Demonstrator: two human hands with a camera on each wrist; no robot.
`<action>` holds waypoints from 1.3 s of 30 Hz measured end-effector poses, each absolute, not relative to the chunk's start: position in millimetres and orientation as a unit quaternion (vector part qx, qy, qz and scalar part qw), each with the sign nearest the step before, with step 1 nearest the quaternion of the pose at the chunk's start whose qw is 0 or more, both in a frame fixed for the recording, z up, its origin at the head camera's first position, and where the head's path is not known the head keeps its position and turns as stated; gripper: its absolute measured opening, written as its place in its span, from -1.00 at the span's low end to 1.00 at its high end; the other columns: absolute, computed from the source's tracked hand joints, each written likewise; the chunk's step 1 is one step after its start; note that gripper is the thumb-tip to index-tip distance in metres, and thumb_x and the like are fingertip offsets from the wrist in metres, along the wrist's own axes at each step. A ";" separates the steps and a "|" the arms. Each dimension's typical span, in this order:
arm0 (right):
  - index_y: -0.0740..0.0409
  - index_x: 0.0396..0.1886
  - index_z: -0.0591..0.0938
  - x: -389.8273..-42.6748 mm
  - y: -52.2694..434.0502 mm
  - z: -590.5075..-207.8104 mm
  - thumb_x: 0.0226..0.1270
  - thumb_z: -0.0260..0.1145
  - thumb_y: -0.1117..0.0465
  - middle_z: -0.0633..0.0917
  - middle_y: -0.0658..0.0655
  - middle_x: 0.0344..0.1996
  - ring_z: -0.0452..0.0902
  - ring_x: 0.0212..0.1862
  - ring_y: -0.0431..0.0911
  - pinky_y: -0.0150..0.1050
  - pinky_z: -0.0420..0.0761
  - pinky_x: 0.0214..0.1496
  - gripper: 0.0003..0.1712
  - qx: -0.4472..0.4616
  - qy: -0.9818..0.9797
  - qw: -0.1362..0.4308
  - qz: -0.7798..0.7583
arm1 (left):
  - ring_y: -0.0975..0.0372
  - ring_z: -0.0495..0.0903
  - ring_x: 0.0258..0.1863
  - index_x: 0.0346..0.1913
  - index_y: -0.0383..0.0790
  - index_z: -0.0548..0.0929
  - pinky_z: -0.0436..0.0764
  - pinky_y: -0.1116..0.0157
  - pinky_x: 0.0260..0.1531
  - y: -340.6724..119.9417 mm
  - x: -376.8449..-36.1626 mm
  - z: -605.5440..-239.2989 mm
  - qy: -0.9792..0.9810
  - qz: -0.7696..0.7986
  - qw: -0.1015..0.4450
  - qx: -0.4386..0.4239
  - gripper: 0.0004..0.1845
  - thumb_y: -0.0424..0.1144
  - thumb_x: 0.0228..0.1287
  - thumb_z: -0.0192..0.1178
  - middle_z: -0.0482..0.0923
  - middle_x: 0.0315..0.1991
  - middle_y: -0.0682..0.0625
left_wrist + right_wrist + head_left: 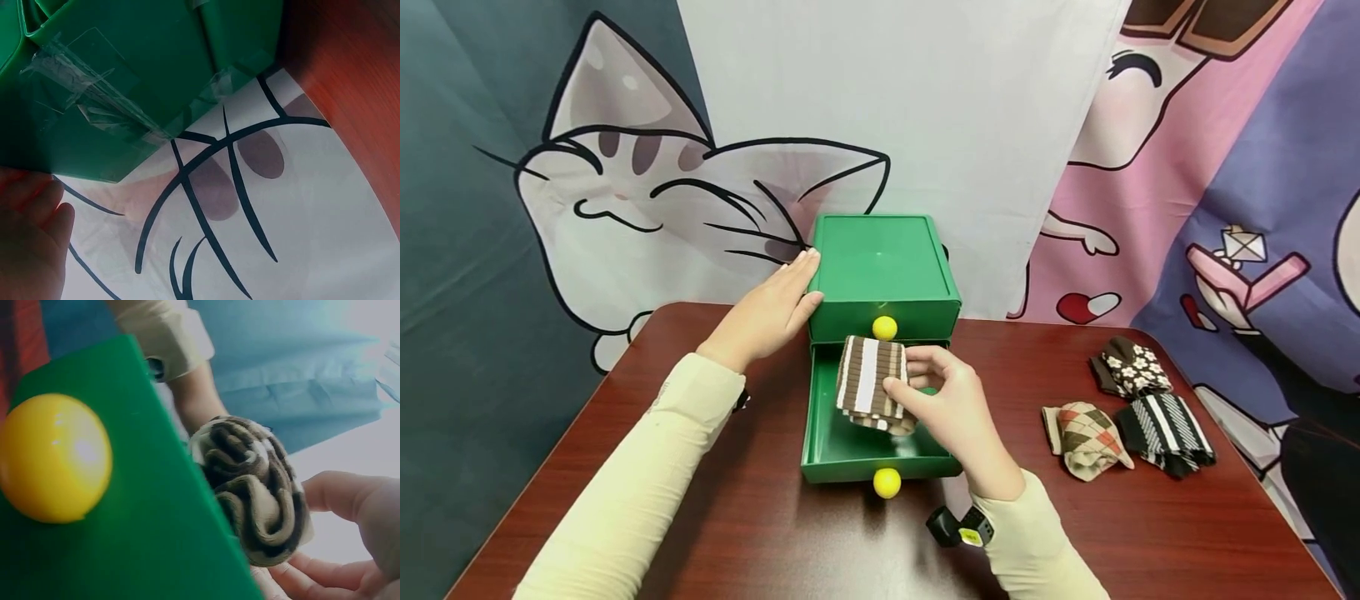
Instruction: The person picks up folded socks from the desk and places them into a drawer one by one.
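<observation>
Plainly, the right grip (953, 407) pinches the sock roll (871, 379); it juts left over the drawer (842, 472).

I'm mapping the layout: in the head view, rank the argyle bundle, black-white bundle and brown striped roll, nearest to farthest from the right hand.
1. Brown striped roll, held in the right hand.
2. Argyle bundle, rightward on the table.
3. Black-white bundle, just right of the argyle one.

Apparently a staged indoor corner, room type unclear; cartoon-print cloth backdrop (925, 100) behind a reddish-brown table (752, 517)
</observation>
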State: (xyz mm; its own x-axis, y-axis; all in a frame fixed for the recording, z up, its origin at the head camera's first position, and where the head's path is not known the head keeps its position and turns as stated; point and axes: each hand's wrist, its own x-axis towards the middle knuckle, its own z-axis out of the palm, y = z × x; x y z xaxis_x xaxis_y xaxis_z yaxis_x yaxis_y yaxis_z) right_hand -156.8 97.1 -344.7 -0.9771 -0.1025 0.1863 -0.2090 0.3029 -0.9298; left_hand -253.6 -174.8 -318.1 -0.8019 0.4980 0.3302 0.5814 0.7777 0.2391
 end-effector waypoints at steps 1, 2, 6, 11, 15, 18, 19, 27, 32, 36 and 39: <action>0.17 0.02 0.70 -157.2 94.1 -345.8 0.16 0.56 0.24 0.77 0.11 -0.22 0.70 -0.24 -0.09 -0.28 0.68 -0.20 -0.59 0.097 -0.816 0.048 0.568 | -0.03 -0.01 0.59 0.57 -0.47 0.05 -0.03 0.08 0.59 -175.0 -253.8 -318.4 -0.934 -0.166 0.126 -0.289 -0.34 -0.09 0.66 -0.12 0.03 0.59 -0.28; 0.16 0.01 0.70 -157.6 91.3 -347.0 0.16 0.56 0.23 0.77 0.09 -0.23 0.69 -0.24 -0.09 -0.26 0.68 -0.21 -0.60 0.097 -0.824 0.048 0.556 | -0.04 -0.01 0.59 0.57 -0.46 0.05 -0.04 0.09 0.59 -175.2 -254.1 -318.7 -0.934 -0.166 0.126 -0.289 -0.34 -0.09 0.66 -0.13 0.02 0.59 -0.27; 0.15 -0.01 0.69 -158.2 81.5 -348.8 0.17 0.55 0.18 0.74 0.06 -0.26 0.67 -0.24 -0.11 -0.22 0.70 -0.23 -0.60 0.102 -0.855 0.032 0.508 | -0.04 -0.01 0.59 0.58 -0.45 0.04 -0.06 0.13 0.60 -175.7 -255.4 -319.6 -0.934 -0.166 0.127 -0.289 -0.33 -0.08 0.67 -0.14 0.01 0.59 -0.26; 0.19 -0.02 0.65 -159.4 72.8 -348.9 0.19 0.53 0.16 0.71 0.06 -0.27 0.65 -0.26 -0.12 -0.22 0.70 -0.23 -0.60 0.115 -0.882 0.001 0.457 | 0.00 -0.04 0.60 0.58 -0.43 0.03 -0.08 0.14 0.60 -176.1 -256.3 -319.5 -0.935 -0.167 0.125 -0.286 -0.33 -0.06 0.67 -0.15 0.00 0.60 -0.25; 0.21 -0.09 0.63 -162.1 68.1 -351.7 0.21 0.52 0.17 0.69 0.04 -0.32 0.59 -0.32 -0.16 -0.26 0.66 -0.26 -0.65 0.135 -0.893 -0.010 0.429 | -0.03 -0.02 0.60 0.58 -0.43 0.02 -0.07 0.13 0.60 -176.3 -255.7 -320.1 -0.936 -0.166 0.123 -0.284 -0.33 -0.06 0.67 -0.16 0.00 0.60 -0.25; 0.22 -0.13 0.62 -163.3 65.4 -353.8 0.21 0.52 0.20 0.68 0.03 -0.35 0.56 -0.36 -0.16 -0.29 0.63 -0.30 -0.68 0.148 -0.895 -0.015 0.420 | -0.04 -0.01 0.59 0.58 -0.43 0.02 -0.06 0.12 0.60 -176.5 -255.2 -320.5 -0.936 -0.167 0.124 -0.283 -0.33 -0.06 0.67 -0.16 0.00 0.60 -0.24; 0.23 -0.13 0.62 -163.5 64.7 -354.5 0.21 0.51 0.21 0.68 0.03 -0.36 0.55 -0.37 -0.16 -0.29 0.63 -0.31 -0.68 0.151 -0.896 -0.018 0.417 | -0.03 -0.01 0.59 0.59 -0.42 0.03 -0.05 0.12 0.60 -176.5 -255.2 -320.5 -0.936 -0.167 0.125 -0.283 -0.33 -0.06 0.67 -0.16 0.00 0.60 -0.24; 0.28 -0.01 0.66 -160.2 61.5 -354.6 0.32 0.43 0.15 0.75 0.03 -0.33 0.65 -0.31 -0.17 -0.27 0.67 -0.26 -0.65 0.191 -0.907 -0.069 0.370 | -0.02 -0.02 0.60 0.58 -0.43 0.03 -0.05 0.12 0.60 -175.6 -255.9 -319.4 -0.935 -0.168 0.125 -0.286 -0.33 -0.06 0.67 -0.15 0.01 0.60 -0.25; 0.29 0.04 0.67 -160.8 62.2 -353.0 0.35 0.41 0.13 0.78 0.06 -0.30 0.71 -0.26 -0.14 -0.23 0.70 -0.21 -0.62 0.204 -0.906 -0.082 0.361 | -0.05 0.00 0.59 0.58 -0.45 0.04 -0.05 0.11 0.59 -176.1 -255.0 -318.4 -0.935 -0.167 0.128 -0.285 -0.33 -0.08 0.67 -0.13 0.01 0.60 -0.26; 0.26 0.01 0.69 -161.3 66.1 -352.6 0.36 0.40 0.12 0.78 0.04 -0.30 0.70 -0.28 -0.16 -0.25 0.69 -0.23 -0.65 0.204 -0.903 -0.077 0.369 | -0.05 0.01 0.59 0.57 -0.45 0.04 -0.04 0.10 0.59 -175.9 -254.8 -318.3 -0.935 -0.167 0.128 -0.286 -0.33 -0.08 0.66 -0.13 0.02 0.59 -0.26; 0.22 -0.02 0.71 -161.0 70.6 -350.2 0.37 0.39 0.13 0.76 0.01 -0.32 0.67 -0.32 -0.18 -0.27 0.68 -0.25 -0.70 0.203 -0.898 -0.065 0.386 | -0.06 0.02 0.58 0.57 -0.45 0.05 -0.03 0.10 0.59 -175.5 -254.9 -318.4 -0.934 -0.167 0.129 -0.287 -0.33 -0.08 0.66 -0.12 0.03 0.59 -0.27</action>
